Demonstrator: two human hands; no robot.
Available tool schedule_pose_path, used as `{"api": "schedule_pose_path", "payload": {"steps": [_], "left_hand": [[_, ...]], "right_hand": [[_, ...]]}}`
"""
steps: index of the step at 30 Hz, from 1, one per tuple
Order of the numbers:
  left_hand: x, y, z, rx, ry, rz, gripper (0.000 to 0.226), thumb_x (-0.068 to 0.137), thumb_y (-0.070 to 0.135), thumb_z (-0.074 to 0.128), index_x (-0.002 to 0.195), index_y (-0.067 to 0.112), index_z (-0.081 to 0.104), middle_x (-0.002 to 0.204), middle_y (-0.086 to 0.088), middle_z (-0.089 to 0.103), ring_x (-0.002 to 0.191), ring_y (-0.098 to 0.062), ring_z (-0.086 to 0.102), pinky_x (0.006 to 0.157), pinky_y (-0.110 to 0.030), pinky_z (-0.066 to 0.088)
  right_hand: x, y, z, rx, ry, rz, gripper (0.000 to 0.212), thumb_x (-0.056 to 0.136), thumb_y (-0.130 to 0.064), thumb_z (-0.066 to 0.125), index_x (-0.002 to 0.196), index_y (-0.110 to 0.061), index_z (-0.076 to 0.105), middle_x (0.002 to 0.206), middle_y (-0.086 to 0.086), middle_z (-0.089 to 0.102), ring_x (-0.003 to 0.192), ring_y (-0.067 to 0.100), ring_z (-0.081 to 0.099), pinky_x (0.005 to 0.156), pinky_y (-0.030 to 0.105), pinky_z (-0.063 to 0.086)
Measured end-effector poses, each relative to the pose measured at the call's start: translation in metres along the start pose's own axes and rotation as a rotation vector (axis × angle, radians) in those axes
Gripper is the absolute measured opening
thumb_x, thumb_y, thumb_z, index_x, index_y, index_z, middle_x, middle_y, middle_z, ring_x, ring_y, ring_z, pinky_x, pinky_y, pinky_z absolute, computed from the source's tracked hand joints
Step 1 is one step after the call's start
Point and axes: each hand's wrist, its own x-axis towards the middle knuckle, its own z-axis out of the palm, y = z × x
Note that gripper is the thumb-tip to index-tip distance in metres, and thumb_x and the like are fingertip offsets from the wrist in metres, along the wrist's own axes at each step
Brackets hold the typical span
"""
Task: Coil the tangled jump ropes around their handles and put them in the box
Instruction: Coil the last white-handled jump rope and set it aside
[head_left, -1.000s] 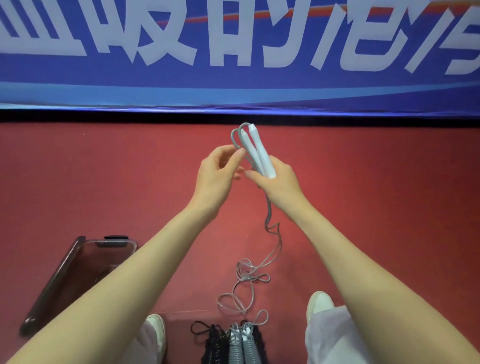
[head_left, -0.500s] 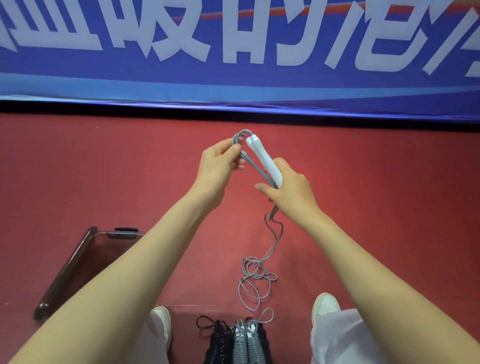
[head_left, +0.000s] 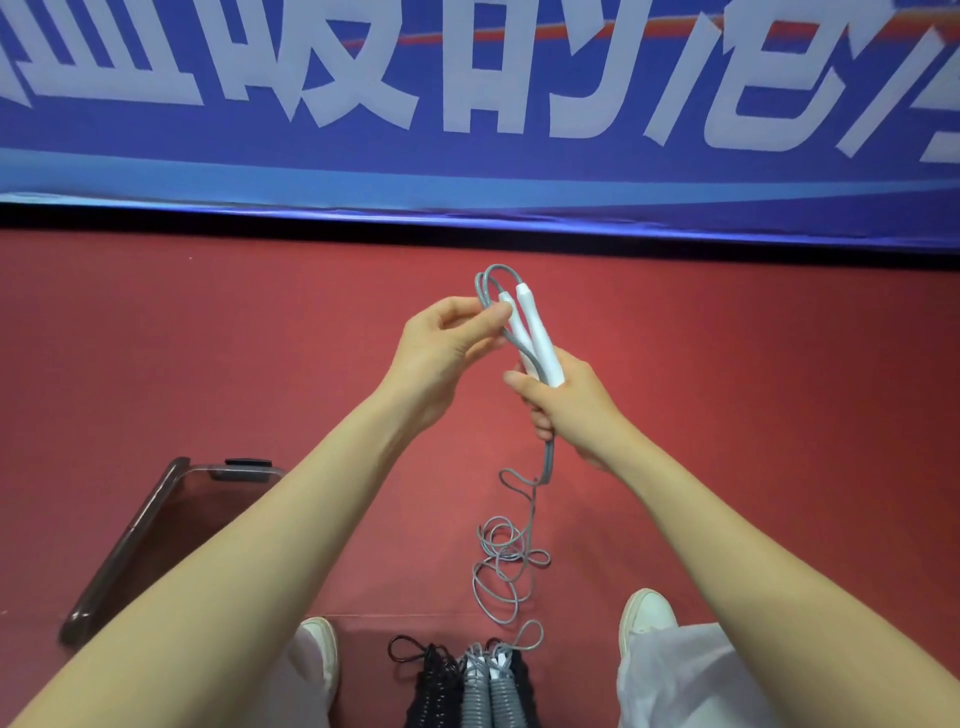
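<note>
Left grip (head_left: 441, 353) is pinching the grey rope (head_left: 545, 457) between thumb and fingertips, just beside the upper ends of the white handles (head_left: 540, 338), where the rope is arching over in a small loop above them. The two handles are lying side by side, tilting up and away from the person, with the rope strands running along their left side. Right grip (head_left: 571, 405) is curling round the lower ends of both handles and is closing on them, with the rope passing through the same hold. Both forearms are reaching forward, bare, from the bottom corners of the view.

Below the right grip the rope is hanging free, kinking once, and then dropping to the red floor (head_left: 208, 338), where it is lying in a loose tangle of overlapping loops between the person's feet.

On the floor at the far left, the box (head_left: 137, 525) is sitting partly hidden behind the left forearm; its walls are dark and see-through, and what is lying inside cannot be told. To its right a left white shoe (head_left: 319, 639) is showing. Next, at the bottom edge, coiled bundles (head_left: 480, 691) of black and grey rope are lying close together, and the last loop of the loose grey rope is lying just beside them. Further right a right white shoe (head_left: 649, 608) and a white trouser leg (head_left: 685, 680) are showing.

Across the top, a blue banner (head_left: 467, 171) with large white characters is running along the far edge of the floor.
</note>
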Motion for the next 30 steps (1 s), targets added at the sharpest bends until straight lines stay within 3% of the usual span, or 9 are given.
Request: {"api": "schedule_pose_path", "payload": {"steps": [6,10,14,17,20,22,25,28,30], "left_hand": [[-0.002,-0.002,0.001,-0.059,-0.055,-0.011,0.014,0.085,0.000,0.066,0.098,0.002,0.062,0.082,-0.002,0.069,0.074,-0.009,0.068,0.075,-0.018,0.053],[-0.005,-0.005,0.004,0.060,-0.038,-0.024,0.003,0.088,0.010,0.067,0.087,0.008,0.064,0.071,0.005,0.061,0.060,-0.005,0.057,0.063,-0.018,0.050],[-0.001,-0.010,-0.001,0.097,0.089,0.019,0.022,0.084,0.012,0.072,0.070,0.015,0.054,0.068,0.002,0.051,0.062,-0.012,0.042,0.066,-0.022,0.042],[0.000,-0.010,-0.002,0.080,0.088,0.079,0.019,0.082,0.009,0.073,0.077,0.015,0.057,0.071,0.002,0.058,0.067,-0.011,0.051,0.069,-0.023,0.045],[-0.001,-0.005,-0.002,0.002,-0.042,0.034,0.015,0.085,0.006,0.067,0.097,0.011,0.060,0.078,0.006,0.067,0.067,-0.006,0.057,0.066,-0.019,0.046],[-0.002,-0.003,-0.003,0.057,-0.152,-0.009,0.011,0.088,0.010,0.062,0.098,0.009,0.064,0.087,0.004,0.071,0.067,-0.006,0.050,0.066,-0.017,0.043],[-0.001,-0.004,-0.003,0.063,-0.167,-0.037,0.010,0.092,0.011,0.058,0.095,0.009,0.067,0.087,0.006,0.072,0.069,-0.007,0.047,0.069,-0.016,0.044],[0.002,-0.006,-0.001,0.057,-0.125,-0.047,0.012,0.092,0.012,0.059,0.089,0.009,0.071,0.080,0.002,0.069,0.072,-0.011,0.048,0.066,-0.017,0.047],[0.004,-0.004,0.000,0.076,-0.111,-0.064,0.013,0.091,0.011,0.061,0.085,0.009,0.072,0.077,-0.004,0.066,0.066,-0.012,0.050,0.058,-0.018,0.044]], "right_hand": [[-0.003,-0.004,0.004,0.094,0.004,0.005,0.014,0.091,-0.008,0.061,0.090,-0.013,0.048,0.057,0.001,0.039,0.041,0.014,0.032,0.042,0.024,0.033],[-0.005,-0.006,0.007,0.064,0.011,-0.025,0.020,0.090,-0.008,0.063,0.107,-0.011,0.054,0.058,-0.002,0.040,0.042,0.014,0.033,0.042,0.025,0.033],[-0.008,-0.013,0.006,0.028,-0.047,-0.063,0.018,0.088,-0.010,0.067,0.093,-0.010,0.050,0.057,0.004,0.040,0.040,0.014,0.033,0.041,0.024,0.034],[-0.012,-0.018,0.003,0.106,-0.157,-0.039,0.015,0.090,-0.009,0.064,0.089,-0.011,0.049,0.053,-0.001,0.039,0.040,0.012,0.031,0.041,0.023,0.033],[-0.017,-0.022,-0.001,0.203,-0.326,0.048,0.017,0.093,-0.009,0.060,0.084,-0.013,0.047,0.052,-0.004,0.035,0.040,0.008,0.029,0.041,0.021,0.031],[-0.019,-0.024,-0.004,0.245,-0.394,0.096,0.020,0.093,-0.011,0.060,0.079,-0.014,0.045,0.054,-0.004,0.033,0.041,0.007,0.027,0.040,0.020,0.030],[-0.020,-0.025,-0.005,0.253,-0.389,0.129,0.023,0.093,-0.012,0.059,0.076,-0.014,0.044,0.054,-0.005,0.035,0.041,0.007,0.027,0.040,0.019,0.029],[-0.020,-0.026,-0.003,0.304,-0.360,0.170,0.013,0.093,-0.018,0.059,0.085,-0.011,0.051,0.056,-0.003,0.041,0.040,0.007,0.030,0.040,0.019,0.029],[-0.021,-0.025,-0.001,0.367,-0.357,0.182,0.025,0.088,-0.029,0.060,0.099,-0.008,0.055,0.059,0.000,0.047,0.040,0.008,0.033,0.041,0.020,0.031]]}}
